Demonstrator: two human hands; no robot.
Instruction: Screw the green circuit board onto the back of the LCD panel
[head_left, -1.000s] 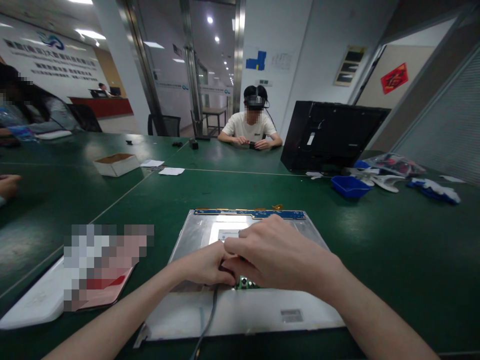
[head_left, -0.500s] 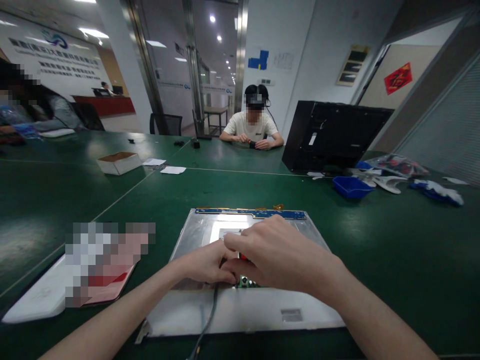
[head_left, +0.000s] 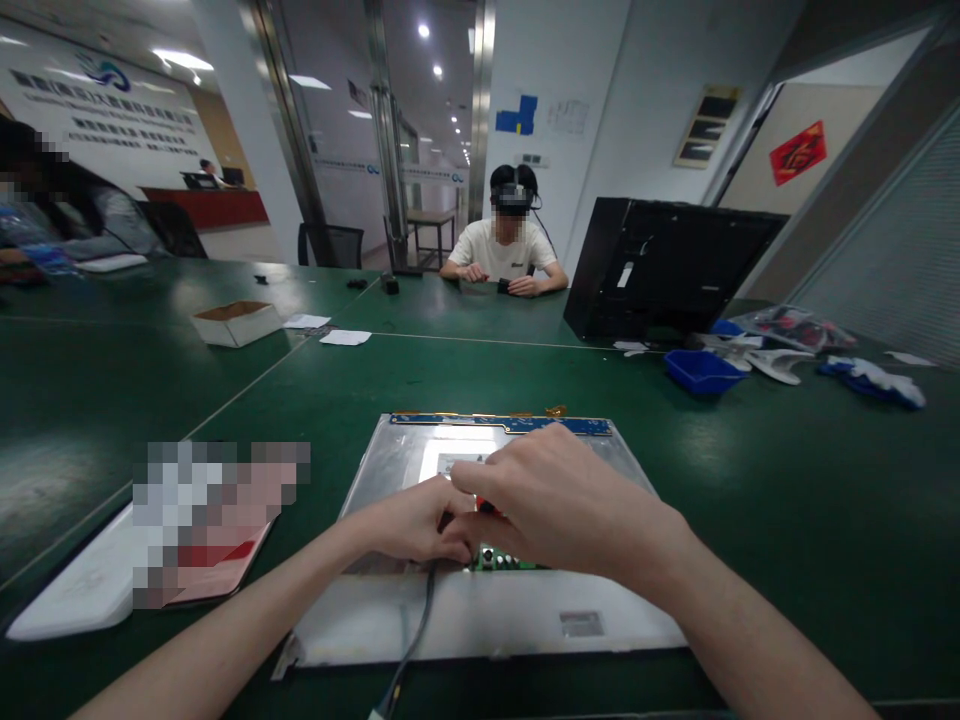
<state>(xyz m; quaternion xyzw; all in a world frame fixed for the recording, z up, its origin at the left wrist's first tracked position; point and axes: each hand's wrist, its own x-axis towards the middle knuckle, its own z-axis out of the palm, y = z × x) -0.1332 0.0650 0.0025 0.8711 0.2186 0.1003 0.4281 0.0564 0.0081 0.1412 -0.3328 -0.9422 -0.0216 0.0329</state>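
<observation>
Right hand (head_left: pixel 555 495): fingers curled around red object (head_left: pixel 487 505). Left hand (head_left: pixel 427 522): fingers bent beside cable (head_left: pixel 422 625); grip unclear.

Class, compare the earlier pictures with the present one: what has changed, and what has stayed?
Across the table, the co-worker's picture-left hand has drawn leftward from the small dark object. A red object now shows beneath the right hand. That hand, the left hand and the panel stay essentially in place.
</observation>
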